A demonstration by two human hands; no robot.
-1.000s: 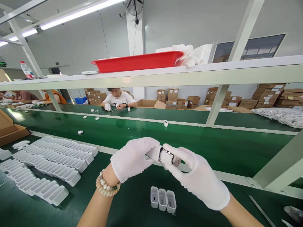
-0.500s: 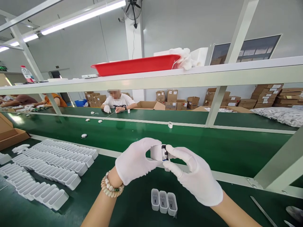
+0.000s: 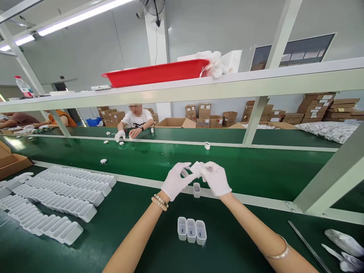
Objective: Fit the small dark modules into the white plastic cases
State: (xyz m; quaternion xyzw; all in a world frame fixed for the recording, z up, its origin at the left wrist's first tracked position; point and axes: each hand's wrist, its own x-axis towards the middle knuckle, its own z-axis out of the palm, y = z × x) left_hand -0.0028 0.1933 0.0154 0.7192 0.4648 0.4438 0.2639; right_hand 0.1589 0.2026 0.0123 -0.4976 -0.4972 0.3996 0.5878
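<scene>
Both hands wear white gloves and meet over the near edge of the green belt. My left hand point(image 3: 178, 180) has its thumb and fingers curved against a small white plastic case point(image 3: 196, 167). On the case's other side, my right hand point(image 3: 217, 180) pinches it with bent fingers. Glove and case are both white, so the exact contact is hard to make out. Just below them, a small white cup point(image 3: 196, 190) stands by the pale rail. Closer to me, three white open-topped cups point(image 3: 191, 230) form a short row on the green table.
Rows of white cups point(image 3: 68, 195) fill the left of the table. A metal strip point(image 3: 307, 244) and a plastic-wrapped item point(image 3: 342, 242) lie right. Small white pieces sit on the belt point(image 3: 159, 155). A shelf point(image 3: 170, 89) with a red tray point(image 3: 156, 74) crosses above; a co-worker point(image 3: 136, 121) sits opposite.
Both hands have moved away from me, keeping the case between them. Its dark, blue-edged opening no longer shows. The cup below is now uncovered. The co-worker's gloved hand has reached toward the belt.
</scene>
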